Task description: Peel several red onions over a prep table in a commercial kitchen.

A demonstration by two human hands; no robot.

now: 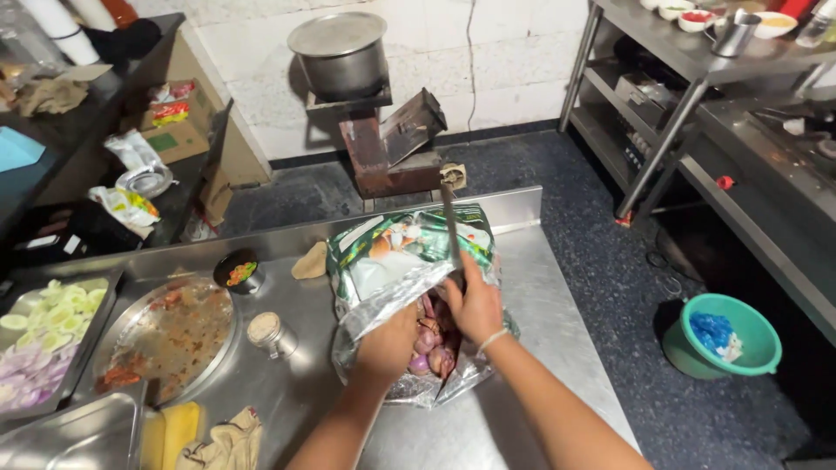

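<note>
**Both hands in a bag of small onions on a steel worktop**

The steel worktop point(287, 392) fills the lower left, its far edge raised in a low lip; beyond it lie a dark speckled floor and a white tiled wall. At the worktop's left edge sits a tray of sliced cucumber and onion point(43, 335), then a round steel plate point(170, 335) smeared with red residue. A yellow cloth point(178, 426) lies at the near edge.

Near the right edge lies the foil bag point(392, 252), green and white printed, silver inside, its long axis running from the near edge to the far edge, mouth towards the person. Small pink onions point(431, 339) show inside.

The left hand point(387, 348) is curled, gripping the bag's opened edge. The right hand point(475, 305) is closed around a knife point(450, 222), blade pointing away towards the far edge.

On the floor right stands a green bucket point(723, 335).
</note>
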